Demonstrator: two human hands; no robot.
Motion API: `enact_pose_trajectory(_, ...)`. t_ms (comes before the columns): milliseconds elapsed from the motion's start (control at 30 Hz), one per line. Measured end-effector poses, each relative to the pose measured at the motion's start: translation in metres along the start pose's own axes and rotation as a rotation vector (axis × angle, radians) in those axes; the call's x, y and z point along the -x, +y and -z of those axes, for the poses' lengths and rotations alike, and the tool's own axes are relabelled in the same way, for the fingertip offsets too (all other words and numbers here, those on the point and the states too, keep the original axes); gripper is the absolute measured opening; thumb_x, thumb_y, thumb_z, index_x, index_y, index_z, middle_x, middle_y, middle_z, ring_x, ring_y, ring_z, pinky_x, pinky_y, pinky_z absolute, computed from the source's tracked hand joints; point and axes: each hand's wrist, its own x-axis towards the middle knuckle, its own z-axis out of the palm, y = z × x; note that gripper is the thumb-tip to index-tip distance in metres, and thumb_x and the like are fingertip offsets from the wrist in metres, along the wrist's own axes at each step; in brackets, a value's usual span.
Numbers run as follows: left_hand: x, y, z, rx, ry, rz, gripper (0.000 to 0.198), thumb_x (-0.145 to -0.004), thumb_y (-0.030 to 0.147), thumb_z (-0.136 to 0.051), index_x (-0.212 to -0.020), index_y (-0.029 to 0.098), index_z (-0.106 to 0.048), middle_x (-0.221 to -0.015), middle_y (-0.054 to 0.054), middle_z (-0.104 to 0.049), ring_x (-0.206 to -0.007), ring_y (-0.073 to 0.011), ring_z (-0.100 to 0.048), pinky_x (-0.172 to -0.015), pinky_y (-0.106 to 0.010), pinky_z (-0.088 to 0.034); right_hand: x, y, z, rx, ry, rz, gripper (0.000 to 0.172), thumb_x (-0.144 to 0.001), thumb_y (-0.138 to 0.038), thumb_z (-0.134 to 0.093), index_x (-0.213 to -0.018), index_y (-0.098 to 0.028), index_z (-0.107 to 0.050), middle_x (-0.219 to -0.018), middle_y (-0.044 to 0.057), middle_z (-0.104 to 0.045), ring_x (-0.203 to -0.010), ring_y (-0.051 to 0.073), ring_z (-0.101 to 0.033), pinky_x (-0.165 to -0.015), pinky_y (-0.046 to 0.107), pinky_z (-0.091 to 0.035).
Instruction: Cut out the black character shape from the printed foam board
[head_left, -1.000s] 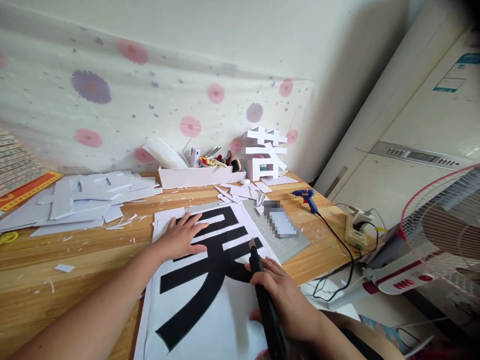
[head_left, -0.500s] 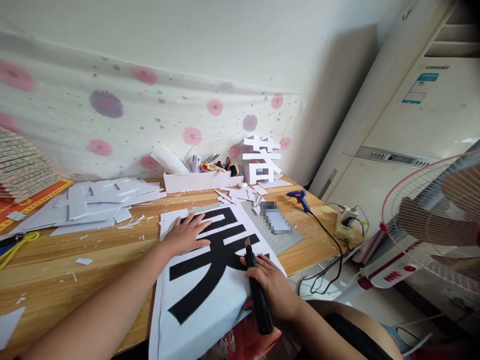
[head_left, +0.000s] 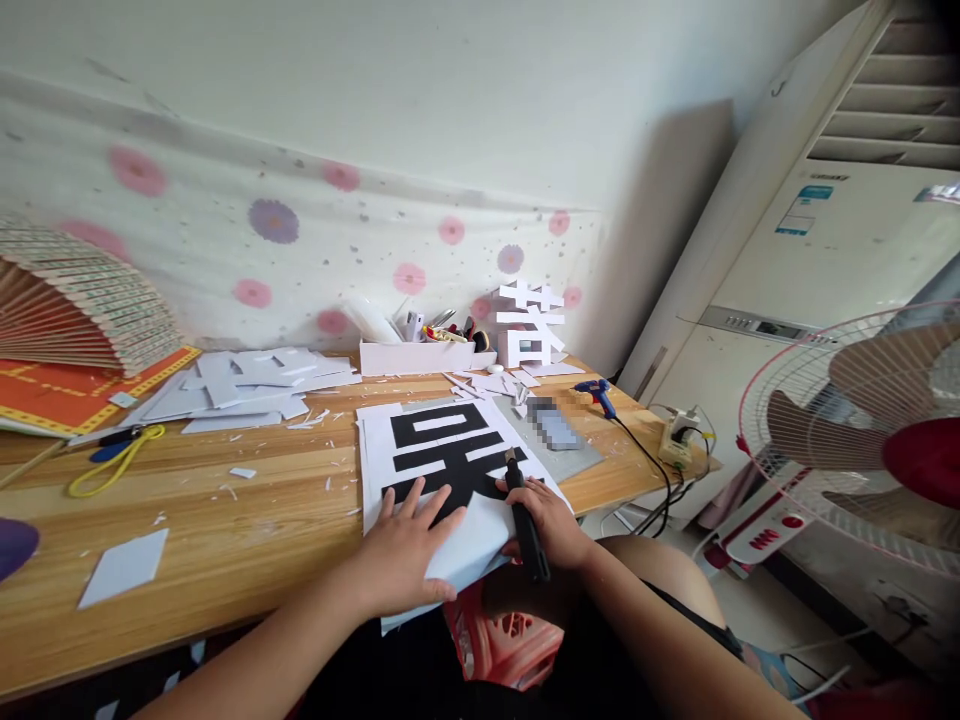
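Observation:
A white sheet (head_left: 379,440) with a large black printed character (head_left: 442,455) lies on the wooden table, its near part bent at the table's front edge. My left hand (head_left: 412,550) rests on the near part of it, fingers spread, covering the lower strokes. In my right hand (head_left: 551,522) is a black utility knife (head_left: 529,535), its blade end pointing away from me over the sheet's right side. That hand is also against the sheet's near right edge; whether its fingers grip the paper is hidden. Underneath, a grey cutting mat (head_left: 577,462) shows at the right.
Behind stand a white box of tools (head_left: 416,358) and a white three-dimensional character (head_left: 529,320). A blue glue gun (head_left: 598,395) with a black cord lies at the right. Cut white pieces (head_left: 247,385) are piled at the left. A fan (head_left: 862,430) stands at far right.
My left hand has moved from the top of the character to the sheet's near part. The sheet's near end is now bent up more. The camera view has shifted.

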Motion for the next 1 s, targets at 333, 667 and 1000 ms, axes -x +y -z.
enact_pose_trajectory(333, 0.004, 0.004, -0.011, 0.026, -0.015, -0.072, 0.102, -0.075, 0.021, -0.067, -0.168, 0.042, -0.030, -0.181, -0.005, -0.006, -0.163, -0.0495, 0.006, -0.120, -0.089, 0.003, 0.003, -0.002, 0.004, 0.066, 0.003, 0.017, 0.055, -0.076, -0.050, -0.088, -0.118, -0.025, -0.063, -0.139, 0.020, -0.072, -0.127, 0.039, -0.070, -0.113, 0.064, -0.049)
enact_pose_trajectory(667, 0.006, 0.005, -0.002, 0.060, -0.150, -0.079, 0.111, -0.072, 0.016, -0.073, -0.166, 0.050, -0.026, -0.180, -0.005, 0.007, -0.159, -0.0503, 0.017, -0.116, -0.090, 0.009, 0.011, 0.001, -0.002, 0.088, 0.019, 0.065, 0.054, -0.080, -0.046, -0.088, -0.119, -0.024, -0.058, -0.143, 0.023, -0.070, -0.131, 0.041, -0.069, -0.112, 0.067, -0.050)
enact_pose_trajectory(1000, 0.004, 0.009, -0.004, -0.017, -0.161, -0.037, 0.112, -0.073, 0.010, -0.068, -0.171, 0.034, -0.018, -0.181, -0.005, 0.002, -0.163, -0.0470, 0.016, -0.119, -0.087, 0.011, 0.010, -0.006, 0.013, -0.002, -0.046, 0.031, 0.043, -0.090, -0.047, -0.081, -0.119, -0.024, -0.061, -0.149, 0.021, -0.066, -0.140, 0.039, -0.062, -0.118, 0.065, -0.045)
